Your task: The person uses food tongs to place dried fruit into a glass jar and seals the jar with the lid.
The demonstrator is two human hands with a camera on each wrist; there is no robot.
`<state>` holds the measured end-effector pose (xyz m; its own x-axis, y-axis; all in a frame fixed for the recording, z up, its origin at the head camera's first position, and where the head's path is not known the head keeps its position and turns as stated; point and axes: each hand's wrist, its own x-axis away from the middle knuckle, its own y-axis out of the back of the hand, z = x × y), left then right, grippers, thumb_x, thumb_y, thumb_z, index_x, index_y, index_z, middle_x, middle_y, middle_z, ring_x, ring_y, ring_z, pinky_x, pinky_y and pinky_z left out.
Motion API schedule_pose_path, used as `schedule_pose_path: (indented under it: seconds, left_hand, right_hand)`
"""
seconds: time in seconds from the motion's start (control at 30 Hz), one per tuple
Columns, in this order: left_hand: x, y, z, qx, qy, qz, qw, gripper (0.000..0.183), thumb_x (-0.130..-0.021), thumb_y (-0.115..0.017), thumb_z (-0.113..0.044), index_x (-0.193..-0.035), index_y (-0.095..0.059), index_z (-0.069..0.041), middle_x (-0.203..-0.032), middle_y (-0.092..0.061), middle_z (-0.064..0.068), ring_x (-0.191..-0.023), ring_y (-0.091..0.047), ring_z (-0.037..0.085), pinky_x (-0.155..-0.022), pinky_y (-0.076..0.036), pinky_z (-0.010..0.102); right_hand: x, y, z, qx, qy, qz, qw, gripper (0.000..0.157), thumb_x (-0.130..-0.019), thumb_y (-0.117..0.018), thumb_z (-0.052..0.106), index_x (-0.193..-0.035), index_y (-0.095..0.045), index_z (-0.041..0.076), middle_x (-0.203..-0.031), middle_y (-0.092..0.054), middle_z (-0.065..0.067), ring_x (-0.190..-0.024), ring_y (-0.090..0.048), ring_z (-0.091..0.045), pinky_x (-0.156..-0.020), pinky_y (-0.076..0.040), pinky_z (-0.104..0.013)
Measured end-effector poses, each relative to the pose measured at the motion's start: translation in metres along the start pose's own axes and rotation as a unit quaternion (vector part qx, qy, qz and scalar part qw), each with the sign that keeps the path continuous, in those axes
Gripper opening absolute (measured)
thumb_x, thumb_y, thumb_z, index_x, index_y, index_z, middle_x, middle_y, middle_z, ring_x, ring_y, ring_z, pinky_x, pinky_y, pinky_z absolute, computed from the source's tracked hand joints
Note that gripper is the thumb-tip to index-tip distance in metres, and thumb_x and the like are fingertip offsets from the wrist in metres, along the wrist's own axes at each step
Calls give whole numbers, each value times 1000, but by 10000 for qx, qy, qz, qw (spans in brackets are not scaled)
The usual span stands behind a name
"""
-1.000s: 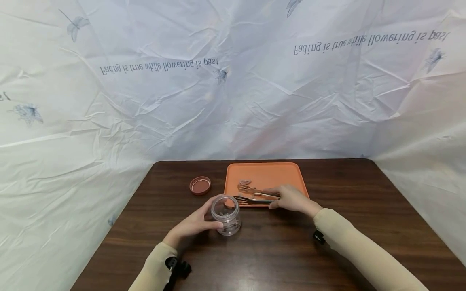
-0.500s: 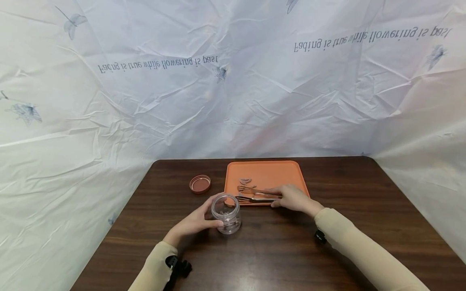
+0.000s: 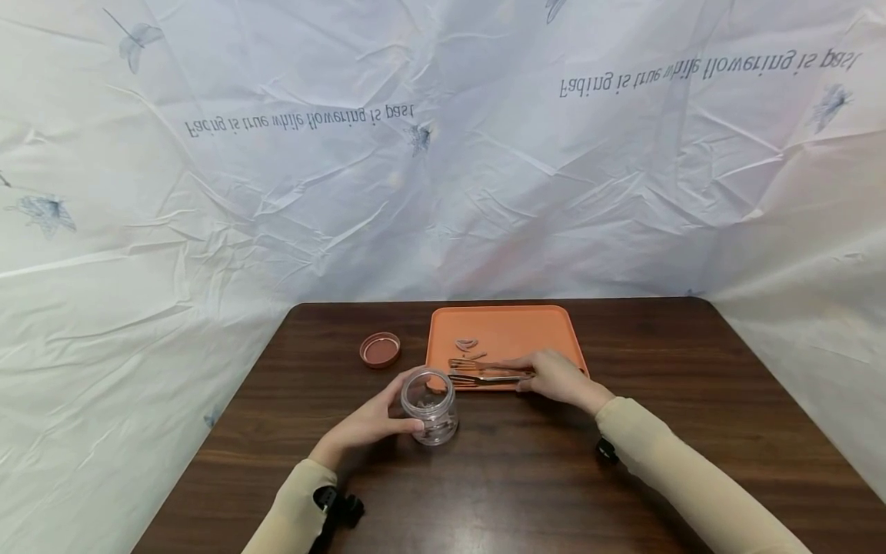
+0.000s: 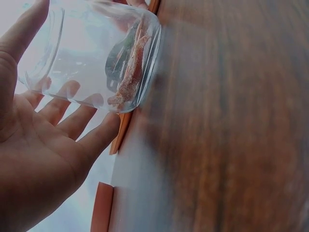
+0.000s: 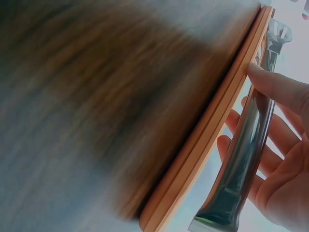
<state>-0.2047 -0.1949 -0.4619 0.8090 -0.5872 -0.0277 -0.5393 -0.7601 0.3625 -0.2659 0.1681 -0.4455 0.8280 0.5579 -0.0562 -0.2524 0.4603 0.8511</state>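
Note:
My left hand grips a clear jar, thumb on the near side and fingers round the far side. The jar stands lidless on the table; reddish-brown strips lie at its bottom in the left wrist view. My right hand holds metal serving tongs between thumb and fingers, low over the front of an orange tray. The slotted tong heads point left towards the jar. Thin pinkish strips lie on the tray just beyond them. Whether anything sits between the tong heads is too small to tell.
A reddish-brown round lid lies upside down on the dark wooden table, left of the tray. The jar stands close to the tray's front left corner. A pale printed sheet hangs behind the table.
My right hand has squeezed the tongs so that their two heads stand closer together. The left hand and the jar have stayed in place.

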Motion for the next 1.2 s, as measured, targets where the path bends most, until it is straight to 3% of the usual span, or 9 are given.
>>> schedule_pose_path:
  seconds: [0.1,0.23,0.33,0.53,0.7,0.83,0.97,1.2]
  left_hand:
    - [0,0,0,-24,67,-13,10000,88,-93,-76,-19,-161,-21,-23,-155,-39,14,-137,-45,29,-102,-46,41]
    - [0,-1,1,18,71,-8,10000,89,-93,-76,-19,-162,-21,-24,-156,-37,14,-137,-46,29,-101,-47,34]
    - [0,-1,1,61,39,-4,10000,89,-93,-76,-18,-161,-21,-25,-157,-35,15,-137,-45,30,-99,-48,30]
    - [-1,0,1,128,15,33,9999,88,-94,-75,-17,-162,-19,-21,-158,-34,15,-137,-46,31,-99,-48,30]
    - [0,-1,1,135,50,42,9999,89,-94,-75,-17,-162,-18,-18,-157,-34,16,-136,-47,31,-99,-48,32]
    - [0,-1,1,115,98,25,9999,88,-94,-75,-18,-162,-19,-22,-158,-34,16,-136,-48,30,-100,-48,31]
    - [0,-1,0,88,135,21,9999,88,-93,-76,-18,-161,-21,-27,-157,-35,15,-135,-48,29,-100,-47,32]
    - [1,-1,0,39,168,-7,9999,88,-94,-75,-20,-162,-20,-25,-157,-36,16,-135,-49,30,-103,-46,40]
  right_hand:
    - [0,0,3,41,-18,-17,10000,49,-89,-78,15,-136,-67,23,-117,-73,-5,-55,-45,-9,-52,-31,-28]
    - [0,-1,7,125,-58,1,9999,46,-89,-78,15,-133,-69,24,-129,-68,-6,-62,-53,-7,-53,-32,-28]
    - [-1,-1,7,91,-91,10,9999,45,-89,-78,16,-133,-69,23,-129,-68,-7,-53,-38,-8,-51,-27,-28]
    - [-1,-2,3,48,-10,-29,10000,44,-89,-78,17,-133,-69,22,-129,-68,-9,-56,-47,-8,-51,-28,-28]
    - [0,-2,1,38,75,-73,9999,44,-90,-78,18,-133,-69,21,-126,-69,-7,-47,-21,-9,-49,-21,-27]
    - [0,-3,0,87,83,-172,9998,43,-90,-78,17,-132,-70,21,-123,-71,-6,-47,-17,-8,-48,-20,-26]
    - [0,-2,0,48,-15,-211,9998,42,-90,-78,19,-130,-71,24,-120,-72,-4,-47,-21,-9,-48,-21,-26]
    - [-1,6,4,-59,-7,-414,9991,33,-91,-76,16,-124,-74,15,-118,-73,-7,-64,-56,-4,-55,-36,-29]
